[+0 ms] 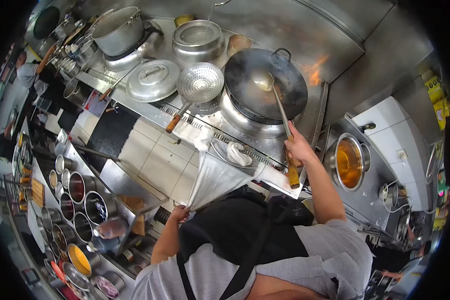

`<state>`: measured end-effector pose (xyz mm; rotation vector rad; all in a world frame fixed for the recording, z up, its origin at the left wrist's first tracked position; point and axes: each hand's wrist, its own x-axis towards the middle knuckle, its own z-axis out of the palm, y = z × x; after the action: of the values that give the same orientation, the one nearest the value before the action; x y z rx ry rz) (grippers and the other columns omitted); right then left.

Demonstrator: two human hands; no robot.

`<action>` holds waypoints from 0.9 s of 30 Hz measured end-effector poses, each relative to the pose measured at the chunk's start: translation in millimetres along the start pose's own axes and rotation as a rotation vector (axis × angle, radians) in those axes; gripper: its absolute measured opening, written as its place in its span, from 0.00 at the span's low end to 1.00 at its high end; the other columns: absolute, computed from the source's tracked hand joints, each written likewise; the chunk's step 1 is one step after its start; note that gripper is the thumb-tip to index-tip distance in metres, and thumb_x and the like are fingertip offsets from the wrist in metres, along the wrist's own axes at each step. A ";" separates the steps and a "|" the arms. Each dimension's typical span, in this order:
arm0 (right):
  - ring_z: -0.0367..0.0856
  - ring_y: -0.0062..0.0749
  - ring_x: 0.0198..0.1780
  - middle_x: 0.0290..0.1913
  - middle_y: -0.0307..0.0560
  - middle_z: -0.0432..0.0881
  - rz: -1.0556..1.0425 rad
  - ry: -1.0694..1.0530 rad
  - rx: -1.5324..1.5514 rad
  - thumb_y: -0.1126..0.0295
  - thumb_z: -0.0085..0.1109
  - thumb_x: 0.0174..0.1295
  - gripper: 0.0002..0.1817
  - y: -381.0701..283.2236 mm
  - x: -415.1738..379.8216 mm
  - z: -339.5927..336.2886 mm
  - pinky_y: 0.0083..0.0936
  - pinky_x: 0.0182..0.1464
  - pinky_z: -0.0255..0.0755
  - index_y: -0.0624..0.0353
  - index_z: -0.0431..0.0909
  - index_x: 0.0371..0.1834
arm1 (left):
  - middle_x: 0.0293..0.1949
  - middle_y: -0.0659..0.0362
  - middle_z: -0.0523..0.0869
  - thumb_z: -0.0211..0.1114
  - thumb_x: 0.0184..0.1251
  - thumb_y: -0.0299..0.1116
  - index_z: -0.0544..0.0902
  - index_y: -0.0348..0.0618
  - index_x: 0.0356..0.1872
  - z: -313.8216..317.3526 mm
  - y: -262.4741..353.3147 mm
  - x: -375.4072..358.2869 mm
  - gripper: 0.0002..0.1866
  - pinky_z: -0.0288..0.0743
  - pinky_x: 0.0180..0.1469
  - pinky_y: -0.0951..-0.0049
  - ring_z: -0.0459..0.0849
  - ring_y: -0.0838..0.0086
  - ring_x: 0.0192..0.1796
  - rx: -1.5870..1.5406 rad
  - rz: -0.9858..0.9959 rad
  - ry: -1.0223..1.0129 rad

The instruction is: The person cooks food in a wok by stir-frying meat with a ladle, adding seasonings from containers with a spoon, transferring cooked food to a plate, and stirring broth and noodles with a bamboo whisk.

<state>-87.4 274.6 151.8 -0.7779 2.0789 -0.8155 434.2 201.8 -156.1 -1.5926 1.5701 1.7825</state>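
ladle (280, 102): long steel shaft w/ wooden grip, bowl resting inside wok (265, 85) over lit burner, flame (314, 75) licking at far rim. gripped by right hand (299, 147), fingers wrapped tight low on shaft just above the wood. prob stiff, light-ish, hot near bowl, maybe greasy; best held at wooden end. left hand (179, 214) down by hip, pinching corner of white cloth (216, 177). strainer (201, 82) lying just left of wok.

One wide fisheye view from my head, looking steeply down past my chest at the stove (265, 125) close ahead; edges curve darkly.
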 end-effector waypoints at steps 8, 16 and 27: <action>0.70 0.26 0.18 0.24 0.41 0.72 0.108 -0.021 -0.129 0.78 0.50 0.60 0.45 -52.1 -46.4 61.9 0.27 0.22 0.69 0.43 0.42 0.81 | 0.22 0.61 0.82 0.67 0.62 0.42 0.84 0.42 0.36 -106.2 -35.3 47.1 0.13 0.73 0.21 0.69 0.79 0.75 0.22 -0.177 -0.067 0.020; 0.73 0.32 0.19 0.34 0.52 0.78 0.162 0.024 -0.163 0.76 0.51 0.62 0.45 -35.7 -62.6 74.9 0.32 0.25 0.73 0.32 0.44 0.80 | 0.26 0.60 0.83 0.68 0.63 0.40 0.83 0.41 0.39 -113.1 -23.0 68.8 0.13 0.75 0.23 0.74 0.81 0.76 0.24 -0.197 -0.013 -0.109; 0.69 0.23 0.20 0.24 0.43 0.70 0.132 0.179 0.325 0.79 0.49 0.63 0.43 -16.0 -12.3 59.0 0.26 0.20 0.68 0.48 0.42 0.81 | 0.31 0.58 0.83 0.63 0.68 0.37 0.81 0.47 0.49 -162.3 -1.7 64.8 0.12 0.75 0.26 0.69 0.80 0.74 0.27 -0.276 0.128 0.007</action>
<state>-29.0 256.8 138.9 -0.3998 2.0534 -1.1459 498.3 40.9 -178.6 -1.6475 1.5121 2.1437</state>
